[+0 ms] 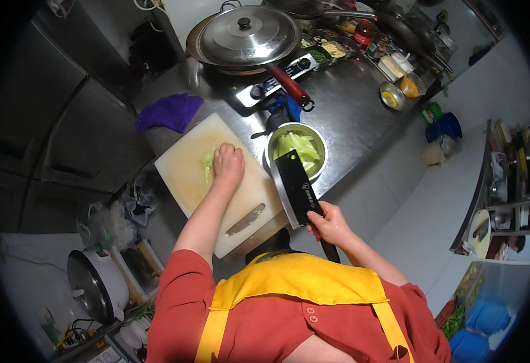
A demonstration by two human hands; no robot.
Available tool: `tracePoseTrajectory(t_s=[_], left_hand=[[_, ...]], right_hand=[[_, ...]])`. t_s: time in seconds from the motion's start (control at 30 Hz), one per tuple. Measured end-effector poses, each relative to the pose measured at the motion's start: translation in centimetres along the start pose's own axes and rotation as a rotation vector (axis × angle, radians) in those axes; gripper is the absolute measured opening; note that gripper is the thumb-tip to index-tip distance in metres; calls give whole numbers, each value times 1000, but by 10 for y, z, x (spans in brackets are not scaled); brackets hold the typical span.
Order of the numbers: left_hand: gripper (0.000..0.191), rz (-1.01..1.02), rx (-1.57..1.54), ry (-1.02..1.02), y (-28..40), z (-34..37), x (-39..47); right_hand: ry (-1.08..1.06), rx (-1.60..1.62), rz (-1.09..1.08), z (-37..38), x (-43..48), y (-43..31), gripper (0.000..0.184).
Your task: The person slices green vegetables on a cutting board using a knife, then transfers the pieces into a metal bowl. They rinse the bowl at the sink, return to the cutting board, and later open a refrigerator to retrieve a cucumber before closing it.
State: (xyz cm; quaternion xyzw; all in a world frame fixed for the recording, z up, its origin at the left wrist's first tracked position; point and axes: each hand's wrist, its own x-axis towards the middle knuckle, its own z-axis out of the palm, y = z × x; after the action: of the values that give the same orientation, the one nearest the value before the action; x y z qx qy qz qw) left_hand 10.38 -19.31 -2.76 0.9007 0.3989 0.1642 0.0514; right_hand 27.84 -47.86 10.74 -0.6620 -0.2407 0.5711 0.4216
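Note:
My left hand (229,162) rests on a white plastic cutting board (179,159), its fingers curled at the right side of some pale green vegetable pieces (207,164). Whether it grips any of them is hidden. A cleaver (296,188) with a black blade face is in my right hand (330,223), its far end over the near left rim of a round metal bowl (323,159). Light green vegetable slices (299,144) lie in the bowl, which stands just right of the board.
Behind the board lies a purple cloth (170,112). A lidded wok (247,38) with a red handle (290,85) sits on a portable stove (251,95). Several small seasoning bowls and jars (363,34) stand at the back right of the metal counter (351,104).

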Motion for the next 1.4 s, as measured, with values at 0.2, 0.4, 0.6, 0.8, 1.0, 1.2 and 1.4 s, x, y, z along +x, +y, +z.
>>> tracePoseTrajectory(t_s=[0.2,0.4,0.6,0.8,1.0,1.2,1.4], left_hand=[[25,-127,-28,221,-55,-12,-19],[34,-67,-351,-26,-72,-16,-52],[38,-185,-630,187,-74,-27,-88],[54,-244,-524,211,-64,-13,-85],[62,-330,-508,224,-45,-10,-79],[64,-275,-742,282,-8,-29,-68],[52,1,-732,238,99,-30,-8]], right_hand=[[-11,-107,-39,45,44,13,16],[15,-149,-136,80,108,39,16],[43,-87,-52,107,142,48,16],[31,-236,-153,149,163,52,22],[-32,-245,-241,197,155,59,19],[25,-90,-212,176,114,43,18],[191,-13,-174,92,53,-3,14]])
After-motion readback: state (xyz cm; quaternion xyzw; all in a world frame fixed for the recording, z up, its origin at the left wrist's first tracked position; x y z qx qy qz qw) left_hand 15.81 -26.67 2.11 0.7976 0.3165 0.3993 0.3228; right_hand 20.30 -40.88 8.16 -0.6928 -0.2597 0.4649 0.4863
